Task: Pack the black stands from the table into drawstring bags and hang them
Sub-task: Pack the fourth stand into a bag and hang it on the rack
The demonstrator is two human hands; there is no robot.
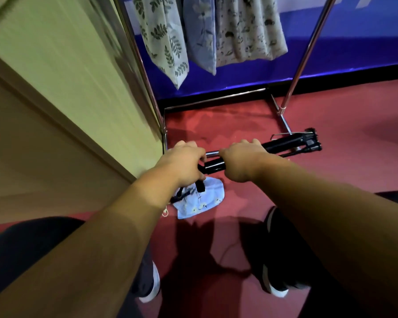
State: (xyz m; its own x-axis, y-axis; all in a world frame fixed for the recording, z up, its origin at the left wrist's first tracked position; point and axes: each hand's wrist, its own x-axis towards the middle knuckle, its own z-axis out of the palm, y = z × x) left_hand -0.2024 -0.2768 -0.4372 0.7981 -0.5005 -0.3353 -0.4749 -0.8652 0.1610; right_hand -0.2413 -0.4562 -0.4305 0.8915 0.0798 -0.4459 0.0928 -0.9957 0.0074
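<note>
So right now I've got the black stand point(283, 143) held roughly level out in front of me over the red floor point(331, 180). Both hands are clamped on it near its left end: my left hand point(182, 160) curls round the very tip and my right hand point(239, 160) wraps the tube just beside it. The folded legs stick out to my right. I reckon the close two-hand grip is for steering the near end, since that's the end that should go into a bag first. The light blue drawstring bag point(200, 203) sits right under my left hand with a cord trailing off it. I honestly can't tell if it's dangling from my fingers or lying on the floor. A short black piece hangs over it, and whether that's inside the bag is also unclear. Up ahead the chrome rack point(216, 98) already has patterned bags point(251, 31) hanging off it, so that's where this one ends up. My guess is bagging has barely started.
</note>
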